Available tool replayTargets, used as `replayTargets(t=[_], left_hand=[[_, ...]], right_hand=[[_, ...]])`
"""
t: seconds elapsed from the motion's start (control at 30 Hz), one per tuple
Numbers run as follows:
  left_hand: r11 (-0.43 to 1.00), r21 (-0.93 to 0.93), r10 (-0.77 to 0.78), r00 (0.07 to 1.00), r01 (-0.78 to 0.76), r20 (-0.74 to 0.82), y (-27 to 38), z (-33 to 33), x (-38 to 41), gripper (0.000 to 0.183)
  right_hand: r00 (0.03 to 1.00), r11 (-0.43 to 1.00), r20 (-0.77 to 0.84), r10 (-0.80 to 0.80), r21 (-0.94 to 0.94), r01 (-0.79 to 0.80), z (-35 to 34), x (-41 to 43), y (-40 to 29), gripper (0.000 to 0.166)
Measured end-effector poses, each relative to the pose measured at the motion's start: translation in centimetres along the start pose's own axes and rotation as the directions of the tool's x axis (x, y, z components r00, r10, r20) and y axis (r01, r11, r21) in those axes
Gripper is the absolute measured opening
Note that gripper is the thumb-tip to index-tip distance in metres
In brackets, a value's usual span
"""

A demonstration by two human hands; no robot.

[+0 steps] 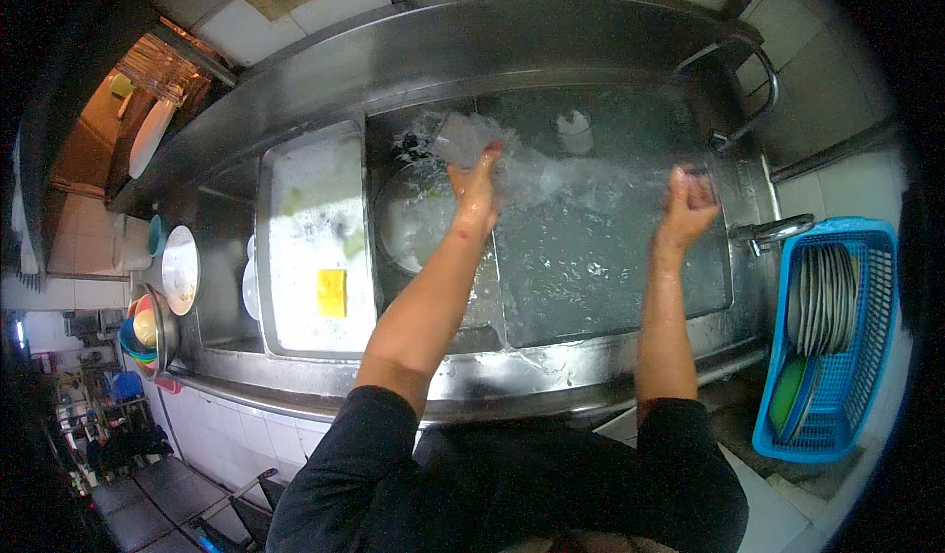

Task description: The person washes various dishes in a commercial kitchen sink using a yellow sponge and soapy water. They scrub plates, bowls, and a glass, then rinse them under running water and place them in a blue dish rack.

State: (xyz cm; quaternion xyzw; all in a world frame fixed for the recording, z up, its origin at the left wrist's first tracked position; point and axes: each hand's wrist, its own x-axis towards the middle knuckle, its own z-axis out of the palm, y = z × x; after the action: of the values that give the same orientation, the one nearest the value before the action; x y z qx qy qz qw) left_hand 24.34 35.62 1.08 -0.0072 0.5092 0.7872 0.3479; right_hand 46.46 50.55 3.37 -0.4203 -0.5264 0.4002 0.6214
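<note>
My left hand [476, 187] grips a clear vessel [459, 139], possibly a glass, over the sink, and water splashes around it. Below that hand a round white dish [410, 220] lies in the left basin, partly hidden by my forearm. My right hand [690, 198] is curled above the right end of the water-filled basin [590, 272]. A blurred jet of water runs between my two hands; whether the right one holds a nozzle is unclear. A glass-like cup [573, 132] stands in the water near the back wall.
A soapy tray [310, 206] with a yellow sponge [331, 292] sits left. Beyond it are a white plate [180, 270] and a metal bowl of colored dishes [166, 331]. At right, a blue plastic basket [827, 420] holds several plates beside a metal faucet [782, 229].
</note>
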Motion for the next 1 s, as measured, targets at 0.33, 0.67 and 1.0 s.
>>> replayTargets(t=[0.33, 0.67, 1.0], left_hand=[[0.984, -0.176, 0.014, 0.995, 0.004, 0.101, 6.5, -0.3, 0.5, 0.067], [0.868, -0.412, -0.327, 0.944, 0.278, -0.051, -2.9, -0.6, 5.0, 0.063], [0.139, 0.870, 0.214, 0.872, -0.473, 0.440, 6.4, 2.6, -2.8, 0.102]], right_hand=[[0.423, 0.521, -0.435, 0.795, 0.131, -0.844, -10.9, -3.9, 14.6, 0.083], [0.566, 0.418, 0.326, 0.758, 0.424, -0.804, 4.7, -7.0, -1.4, 0.061], [0.864, 0.965, 0.440, -0.245, 0.198, 0.173, 10.4, 3.4, -11.2, 0.029]])
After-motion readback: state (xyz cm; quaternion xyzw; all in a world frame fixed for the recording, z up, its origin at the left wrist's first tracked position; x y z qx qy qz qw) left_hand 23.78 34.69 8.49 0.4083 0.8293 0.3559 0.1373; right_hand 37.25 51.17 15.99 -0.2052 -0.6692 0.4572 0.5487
